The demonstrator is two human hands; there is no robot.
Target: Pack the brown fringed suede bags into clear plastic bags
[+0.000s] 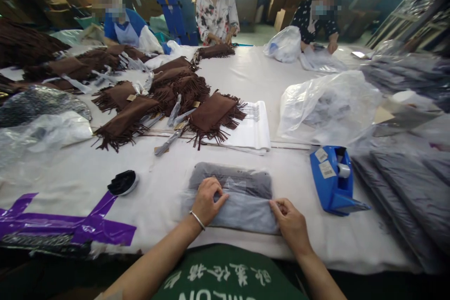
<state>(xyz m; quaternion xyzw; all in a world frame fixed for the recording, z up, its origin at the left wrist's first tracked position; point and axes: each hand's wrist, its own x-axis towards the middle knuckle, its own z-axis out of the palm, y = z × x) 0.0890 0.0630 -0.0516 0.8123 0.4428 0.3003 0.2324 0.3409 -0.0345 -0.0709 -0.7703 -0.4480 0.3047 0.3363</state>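
Note:
A dark grey folded item in a clear plastic bag (239,215) lies flat on the table in front of me. My left hand (208,199), with a bangle on its wrist, rests on the upper left part of the bag, its fingers bent and drawn together on the plastic. At the bag's right edge, my right hand (288,220) pinches the plastic between thumb and fingers. The bag's lower part looks pale where the film covers it, and the darker part shows above. To the right stands a blue tape dispenser (325,187).
Brown fringed pieces (214,112) lie beyond the bag, partly over white sheets (258,126). A black-filled round dish (123,182) and purple tape (70,227) are at left. Bagged grey stacks (404,197) line the right. Several people work across the table (246,75).

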